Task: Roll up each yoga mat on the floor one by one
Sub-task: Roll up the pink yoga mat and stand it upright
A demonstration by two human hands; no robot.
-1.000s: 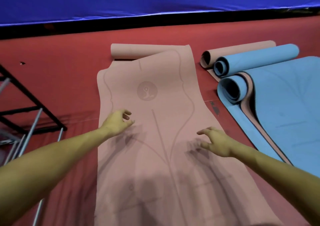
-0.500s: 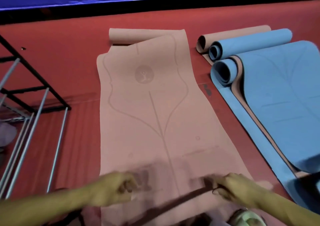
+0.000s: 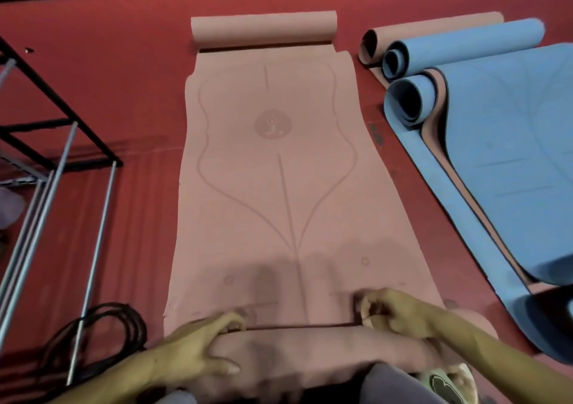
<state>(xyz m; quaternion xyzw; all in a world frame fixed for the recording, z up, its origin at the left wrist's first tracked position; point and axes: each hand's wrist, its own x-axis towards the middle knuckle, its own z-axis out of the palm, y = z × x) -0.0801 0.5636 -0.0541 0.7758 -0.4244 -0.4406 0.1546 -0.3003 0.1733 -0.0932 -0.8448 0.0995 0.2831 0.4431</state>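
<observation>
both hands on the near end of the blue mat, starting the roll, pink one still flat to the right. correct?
Colours are swapped. In the head view the left hand and right hand grip the near, folded-over end of the pink mat; the blue mat lies to the right, mostly flat with its far end curled. The rest holds: the roll is just starting.

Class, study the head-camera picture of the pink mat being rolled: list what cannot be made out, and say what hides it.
- Left hand fingertips: head view, tucked under the pink mat fold.
- Blue mats: head view, cut off by the right edge, so the count is unclear.
- Metal rack: cut off by the left edge.
- Right hand: blurred, grip uncertain.
</observation>
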